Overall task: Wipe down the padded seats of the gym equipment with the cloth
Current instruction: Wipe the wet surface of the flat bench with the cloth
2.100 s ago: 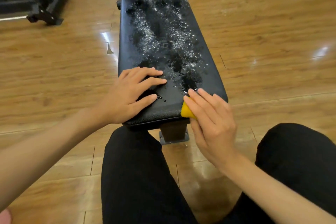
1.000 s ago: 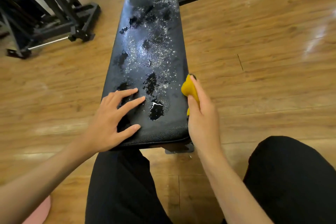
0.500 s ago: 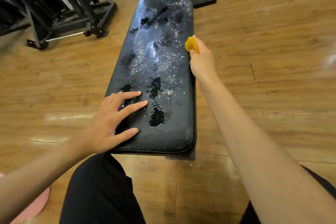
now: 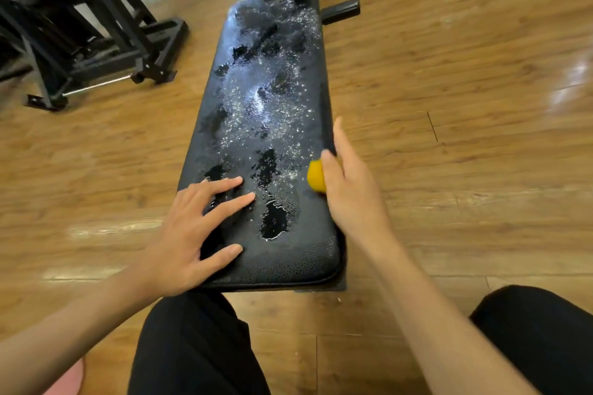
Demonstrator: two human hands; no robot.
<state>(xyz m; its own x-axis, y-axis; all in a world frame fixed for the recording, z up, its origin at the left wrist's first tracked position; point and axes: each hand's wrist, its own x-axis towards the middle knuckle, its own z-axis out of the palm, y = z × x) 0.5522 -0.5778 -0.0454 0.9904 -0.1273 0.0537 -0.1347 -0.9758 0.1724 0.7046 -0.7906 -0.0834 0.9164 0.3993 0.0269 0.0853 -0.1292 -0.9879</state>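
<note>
Your left hand [image 4: 189, 234] lies flat, fingers [image 4: 231, 204] spread, on the padded seat [image 4: 288, 253] at its 7 o'clock corner, evidently bracing you. Your right hand [image 4: 351, 202] grips the bunched yellow cloth [image 4: 316, 177] against the seat's 4 o'clock edge, forefinger straight, apparently placed to wipe the droplets [image 4: 272, 112] lying toward 12 o'clock.

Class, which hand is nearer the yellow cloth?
Right. The right hand holds the yellow cloth at the right edge of the padded seat; the left hand lies flat on it, left of the cloth.

padded seat [image 4: 269, 125]: black, flat, wet | cloth [image 4: 316, 179]: yellow, bunched, seat's right edge
</note>
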